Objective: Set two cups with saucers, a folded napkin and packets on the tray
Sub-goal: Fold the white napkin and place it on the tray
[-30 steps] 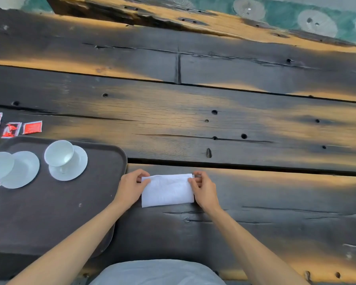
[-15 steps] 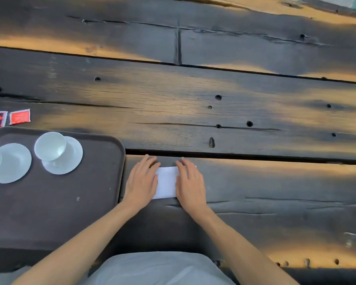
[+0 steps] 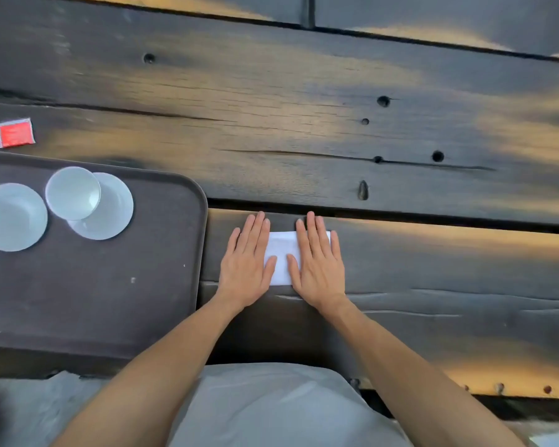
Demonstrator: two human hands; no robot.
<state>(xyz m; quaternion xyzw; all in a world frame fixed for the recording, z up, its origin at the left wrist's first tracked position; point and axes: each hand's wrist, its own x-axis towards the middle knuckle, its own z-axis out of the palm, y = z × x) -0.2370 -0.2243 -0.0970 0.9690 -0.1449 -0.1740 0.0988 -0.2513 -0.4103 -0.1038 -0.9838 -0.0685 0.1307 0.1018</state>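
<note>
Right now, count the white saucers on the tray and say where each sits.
2. One round white saucer sits mid-tray under a white cup; the other lies at the dark brown tray's left, its cup cut off by the frame edge.

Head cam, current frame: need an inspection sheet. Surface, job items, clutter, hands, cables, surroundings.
Surface: dark weathered wooden plank table with knot holes and cracks.
Job's things: dark brown plastic tray at left; on it two white cups on white saucers, one whole, one cut by the frame edge. White folded paper napkin on the table right of the tray, not on it. Red packets on the table beyond the tray.
Clutter: nothing seen.
Grippers: left hand and right hand flat, fingers straight, pressing the napkin.
Cables: nothing seen.
Surroundings: grey garment at the near edge.
</note>
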